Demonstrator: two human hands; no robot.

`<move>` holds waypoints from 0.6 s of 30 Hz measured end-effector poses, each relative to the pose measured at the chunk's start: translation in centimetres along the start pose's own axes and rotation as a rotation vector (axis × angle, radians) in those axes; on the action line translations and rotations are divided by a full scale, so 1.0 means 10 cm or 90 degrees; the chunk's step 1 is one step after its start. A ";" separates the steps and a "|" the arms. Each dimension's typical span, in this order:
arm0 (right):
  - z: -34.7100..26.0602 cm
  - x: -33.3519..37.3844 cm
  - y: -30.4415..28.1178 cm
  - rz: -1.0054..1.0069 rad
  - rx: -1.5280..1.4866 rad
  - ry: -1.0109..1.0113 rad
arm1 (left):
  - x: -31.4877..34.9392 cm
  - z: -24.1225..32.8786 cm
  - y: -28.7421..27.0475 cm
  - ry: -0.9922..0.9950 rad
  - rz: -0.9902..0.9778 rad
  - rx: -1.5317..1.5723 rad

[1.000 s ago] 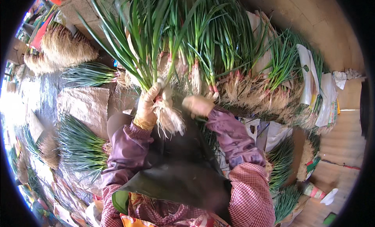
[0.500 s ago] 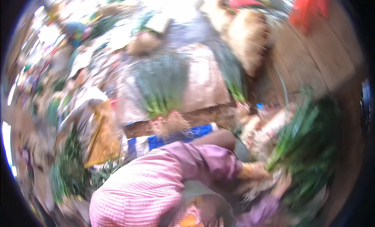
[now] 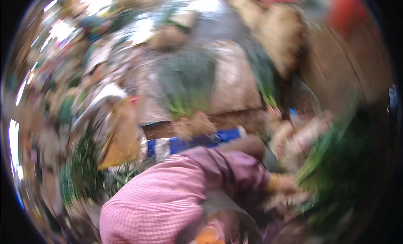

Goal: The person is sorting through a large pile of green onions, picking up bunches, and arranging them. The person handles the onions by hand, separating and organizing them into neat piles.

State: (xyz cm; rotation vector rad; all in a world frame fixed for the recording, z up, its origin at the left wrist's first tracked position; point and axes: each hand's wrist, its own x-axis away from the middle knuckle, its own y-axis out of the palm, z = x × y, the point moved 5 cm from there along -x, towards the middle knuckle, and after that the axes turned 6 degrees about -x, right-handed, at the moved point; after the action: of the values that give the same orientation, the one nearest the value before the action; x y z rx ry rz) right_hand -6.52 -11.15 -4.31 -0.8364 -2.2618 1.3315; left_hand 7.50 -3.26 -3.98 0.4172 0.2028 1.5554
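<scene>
The whole picture is smeared by motion. My left arm, in a pink checked and purple sleeve, reaches right across my lap. At the base of a heap of green onions (image 3: pixel 331 177), my left hand (image 3: pixel 287 184) seems closed round the pale stalk ends. Pale roots (image 3: pixel 289 199) show just below it. Low on the right, a purple sleeve leads up to my right hand (image 3: pixel 290 214), close under those roots. It is dark and blurred, so its fingers and anything in them cannot be made out.
A tied bunch of green onions (image 3: pixel 189 80) lies ahead on pale sheeting (image 3: pixel 235 82), with another bunch (image 3: pixel 262 72) to its right. Blue plastic (image 3: pixel 222 136) is in front of my knee. A yellow sack (image 3: pixel 121 137) and more greens (image 3: pixel 79 177) are at left; brown sacks (image 3: pixel 281 38) stand far right.
The view has shifted, so the surroundings sit farther right in the picture. My right hand, seen beside the stalks before, is now lower, darker and more blurred. My left hand stays at the stalk bases.
</scene>
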 end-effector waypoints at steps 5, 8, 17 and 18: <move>-0.29 0.00 -0.41 0.194 -0.326 0.111 | 0.14 -0.04 -0.14 -0.187 -0.034 0.427; -0.38 -0.35 -0.40 0.116 -0.600 0.374 | 0.12 0.24 -0.05 -0.183 0.048 0.349; 0.47 0.97 -1.57 0.562 -0.583 0.194 | 0.15 0.49 0.17 0.034 -0.020 0.152; 0.85 1.23 -1.71 0.520 -0.578 0.335 | 0.11 0.44 0.19 -0.012 -0.007 0.188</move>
State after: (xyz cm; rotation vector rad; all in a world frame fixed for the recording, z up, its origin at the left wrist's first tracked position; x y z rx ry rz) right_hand -25.84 -14.89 7.01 -2.2536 -2.0623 0.1032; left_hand 7.47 -2.77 0.96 0.6601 0.4221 1.5145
